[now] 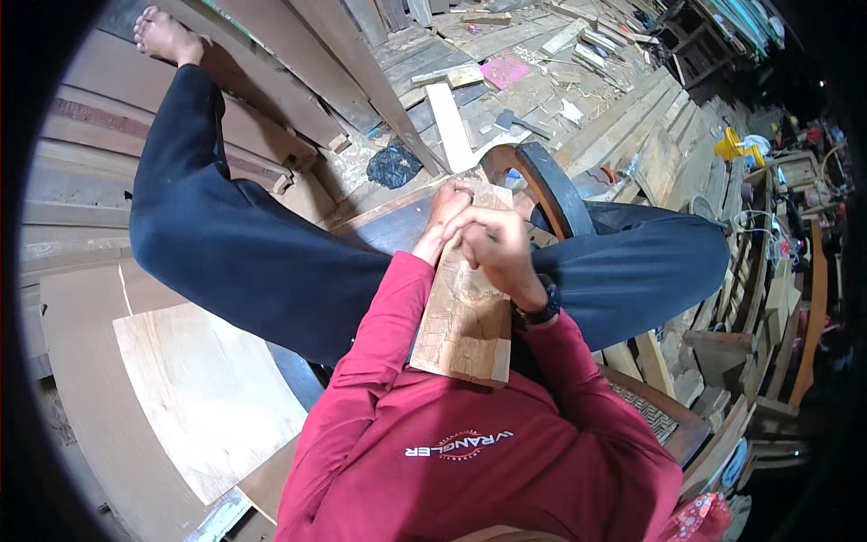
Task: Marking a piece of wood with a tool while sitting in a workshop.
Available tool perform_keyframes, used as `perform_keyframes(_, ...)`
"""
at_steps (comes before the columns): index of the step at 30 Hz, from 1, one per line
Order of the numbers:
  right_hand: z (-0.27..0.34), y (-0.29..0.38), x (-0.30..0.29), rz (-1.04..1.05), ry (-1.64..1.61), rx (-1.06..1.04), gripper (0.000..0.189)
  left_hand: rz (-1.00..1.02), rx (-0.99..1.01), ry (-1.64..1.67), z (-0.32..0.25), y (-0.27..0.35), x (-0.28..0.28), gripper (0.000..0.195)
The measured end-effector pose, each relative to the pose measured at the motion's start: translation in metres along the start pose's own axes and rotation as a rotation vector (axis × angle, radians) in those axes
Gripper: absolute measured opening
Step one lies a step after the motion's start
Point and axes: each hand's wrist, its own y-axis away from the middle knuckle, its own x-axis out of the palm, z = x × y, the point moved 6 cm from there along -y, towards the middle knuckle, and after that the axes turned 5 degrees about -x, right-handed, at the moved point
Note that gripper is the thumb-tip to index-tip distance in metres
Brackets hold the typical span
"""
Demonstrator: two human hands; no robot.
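A thick, roughly cut wooden block lies lengthwise before me, its near end by my shirt front. My left hand grips its far left edge. Over the upper middle of the block, my right hand is curled with fingers bent in, slightly blurred. Whether a small tool is inside that fist is hidden. Cracks and rough patches mark the block's face near the right hand. Just beyond the right hand stands a curved, dark-topped wooden piece, which looks like a chair arm.
Long boards lean at the left, and a pale wood sheet lies beside me. A hatchet, a black plastic bag and scattered offcuts lie on the floor ahead. Wood pieces crowd the right side.
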Motion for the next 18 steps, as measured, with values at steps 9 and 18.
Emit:
perform_keyframes(9,-0.009,-0.002,0.003,-0.043,0.030,-0.028,0.024,0.002,0.027,0.024,-0.007,0.007,-0.005,0.033)
perform_keyframes(18,-0.007,-0.003,0.002,-0.062,0.240,-0.087,0.021,-0.017,-0.029,-0.075,-0.026,0.023,0.001,0.032)
